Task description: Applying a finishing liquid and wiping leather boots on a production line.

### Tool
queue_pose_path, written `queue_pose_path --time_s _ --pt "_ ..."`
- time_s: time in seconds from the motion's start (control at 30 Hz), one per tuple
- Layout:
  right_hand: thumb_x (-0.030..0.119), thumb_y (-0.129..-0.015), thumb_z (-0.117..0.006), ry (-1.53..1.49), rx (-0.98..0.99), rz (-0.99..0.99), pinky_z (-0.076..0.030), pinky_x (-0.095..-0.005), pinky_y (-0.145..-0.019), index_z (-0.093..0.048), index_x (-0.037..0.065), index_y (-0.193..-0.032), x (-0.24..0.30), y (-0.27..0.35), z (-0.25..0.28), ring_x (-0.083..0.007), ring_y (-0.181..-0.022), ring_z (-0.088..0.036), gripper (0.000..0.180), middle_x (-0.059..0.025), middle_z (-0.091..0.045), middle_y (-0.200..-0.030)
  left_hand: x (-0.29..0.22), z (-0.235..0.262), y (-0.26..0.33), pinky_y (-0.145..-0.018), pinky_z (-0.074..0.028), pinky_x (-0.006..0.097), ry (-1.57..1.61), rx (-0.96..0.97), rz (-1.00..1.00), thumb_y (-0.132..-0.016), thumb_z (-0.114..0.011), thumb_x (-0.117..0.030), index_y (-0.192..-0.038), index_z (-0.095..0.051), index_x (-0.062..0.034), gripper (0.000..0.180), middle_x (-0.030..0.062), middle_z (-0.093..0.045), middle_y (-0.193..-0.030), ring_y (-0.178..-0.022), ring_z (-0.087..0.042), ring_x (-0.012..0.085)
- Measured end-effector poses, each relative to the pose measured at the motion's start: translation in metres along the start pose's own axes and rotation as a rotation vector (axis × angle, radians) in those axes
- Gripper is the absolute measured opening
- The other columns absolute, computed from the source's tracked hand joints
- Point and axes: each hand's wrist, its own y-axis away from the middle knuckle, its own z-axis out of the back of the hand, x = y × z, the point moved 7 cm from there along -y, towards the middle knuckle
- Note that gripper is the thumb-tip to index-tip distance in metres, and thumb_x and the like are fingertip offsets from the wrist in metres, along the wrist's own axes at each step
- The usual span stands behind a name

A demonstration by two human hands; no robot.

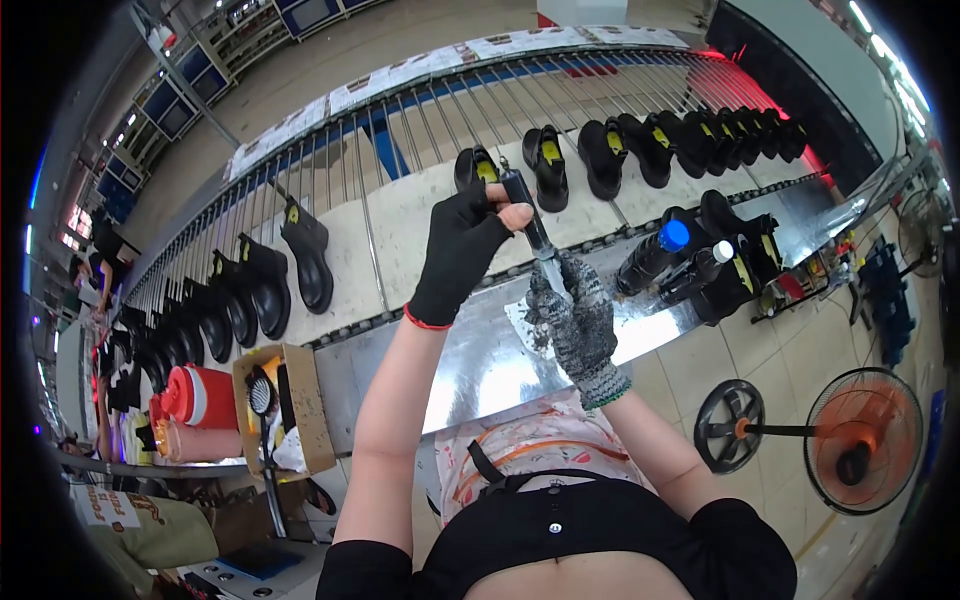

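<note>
A slim dark cylindrical tool with a metal tip (530,222) stands tilted above the shiny steel bench (480,365). The left hand (462,250), in a smooth black fingerless glove, wraps its handle, thumb pressed on top. The right hand (577,318), in a speckled grey knit glove, curls closed around the tip. Glossy black rubber shoes (600,155) line the conveyor behind.

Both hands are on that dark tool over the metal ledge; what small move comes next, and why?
Probably draw the dark-handled tool down through the right hand: the left hand grips its handle, while the grey knitted glove wraps the tip above the smeared metal ledge.
</note>
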Motion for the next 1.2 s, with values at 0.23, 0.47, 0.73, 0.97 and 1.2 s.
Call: queue_pose_path --time_s 0.23,0.47,0.73,0.97,1.2 --pt "0.019 -0.091 -0.054 -0.277 0.117 -0.102 -0.05 -0.024 -0.06 -0.046 0.0 -0.12 0.03 -0.014 -0.021 -0.0097 -0.074 -0.058 0.036 -0.0046 -0.058 -0.088 -0.031 -0.002 -0.02 -0.075 -0.045 0.024 -0.059 0.167 0.011 -0.089 -0.057 -0.028 -0.119 -0.055 0.0024 0.043 0.0078 -0.065 -0.094 -0.082 -0.059 0.0115" --pt "0.018 -0.09 -0.056 -0.194 0.043 0.045 -0.048 -0.0219 -0.055 -0.051 -0.001 -0.117 0.041 -0.026 -0.023 -0.0068 -0.065 -0.056 0.033 -0.0029 -0.061 -0.081 -0.043 -0.002 -0.028 -0.072 -0.045 0.024 -0.009 0.153 -0.026 -0.092 -0.052 -0.023 -0.123 -0.054 -0.0018 0.038 0.0066 -0.067 -0.092 -0.078 -0.057 0.0087" --pt "0.016 -0.089 -0.058 -0.185 0.034 -0.054 -0.048 -0.0217 -0.055 -0.049 0.001 -0.12 0.049 -0.028 -0.027 -0.0063 -0.065 -0.056 0.036 -0.0026 -0.059 -0.08 -0.051 0.001 -0.029 -0.076 -0.046 0.025 0.013 0.182 -0.056 -0.093 -0.051 -0.024 -0.129 -0.048 -0.002 0.043 0.0085 -0.066 -0.097 -0.084 -0.061 0.0121" --pt "0.031 -0.088 -0.06 -0.725 0.458 -0.384 -0.048 -0.0275 -0.055 -0.049 0.002 -0.118 0.045 -0.014 -0.046 -0.0135 -0.067 -0.055 0.043 -0.0055 -0.055 -0.085 -0.059 -0.004 -0.022 -0.077 -0.047 0.026 0.091 0.277 -0.076 -0.093 -0.052 -0.027 -0.131 -0.045 -0.0012 0.046 0.0082 -0.064 -0.095 -0.086 -0.061 0.0139" --pt "0.03 -0.09 -0.057 -0.495 0.469 -0.26 -0.051 -0.0285 -0.066 -0.044 -0.001 -0.126 0.029 0.003 -0.012 -0.0156 -0.079 -0.06 0.049 -0.0079 -0.058 -0.099 0.006 0.008 -0.006 -0.073 -0.046 0.023 0.127 0.099 0.017 -0.094 -0.053 -0.025 -0.127 -0.05 -0.0024 0.04 0.0051 -0.061 -0.104 -0.087 -0.058 0.0095"
